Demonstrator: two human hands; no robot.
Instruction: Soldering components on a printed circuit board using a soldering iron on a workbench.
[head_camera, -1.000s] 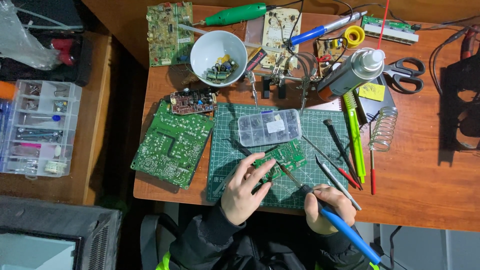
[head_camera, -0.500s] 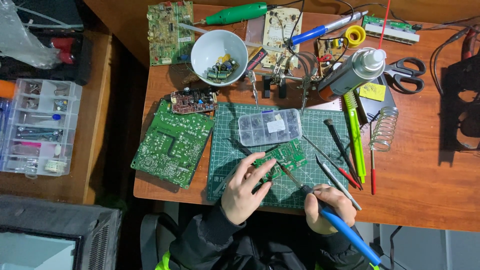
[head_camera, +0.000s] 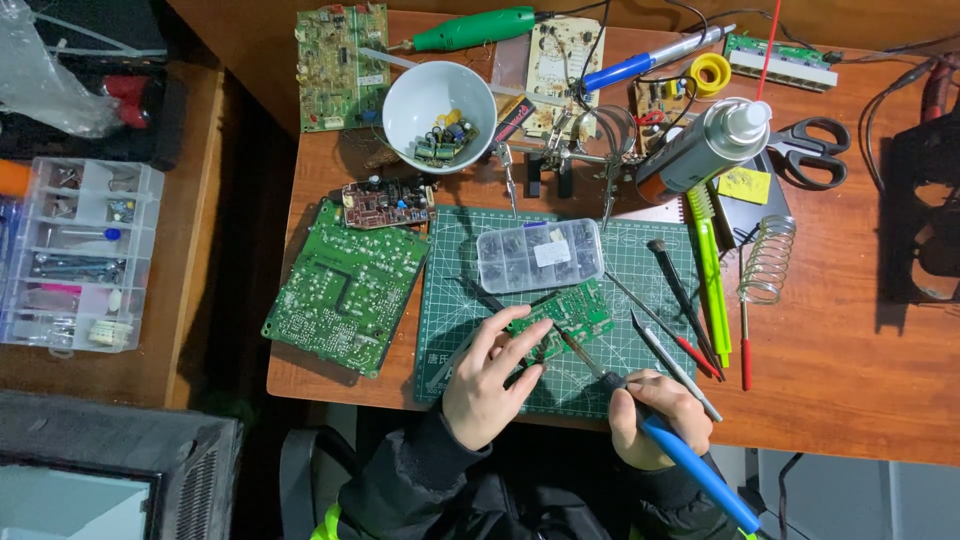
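Left hand (head_camera: 488, 385) laid over the near edge of a small green circuit board (head_camera: 565, 317), fingers (head_camera: 520, 340) spread and pressed down on it – probably to pin the board flat so it cannot slide. Board lying on the green cutting mat (head_camera: 640, 290), near the mat's front half, just below a clear compartment box (head_camera: 540, 255) of small parts.

Right hand (head_camera: 655, 415) wrapped around a blue-handled soldering iron (head_camera: 690, 465), fingers closed in a pen-like grip near the dark collar, with the thin tip (head_camera: 572, 345) angled up and left onto the board's lower edge, close beside the left fingertips. Held low on the shaft, seemingly for fine control of the tip.

To the right on the mat, within easy reach: a black brush (head_camera: 680, 290), red-tipped probes and a green brush handle (head_camera: 710, 285). Coiled iron stand (head_camera: 768, 260) on the wooden surface (head_camera: 850, 370) just beyond, spray can (head_camera: 705, 150) lying tilted above it, scissors (head_camera: 815, 150) farther right.

Behind the mat – a helping-hands clamp (head_camera: 570, 150) and a white bowl (head_camera: 440, 100) holding loose components. A larger green board (head_camera: 345, 290) resting half off the mat's left side, solder side up, a small brown board (head_camera: 385, 203) above it. Separate plastic organiser (head_camera: 75, 255) well apart on the left.
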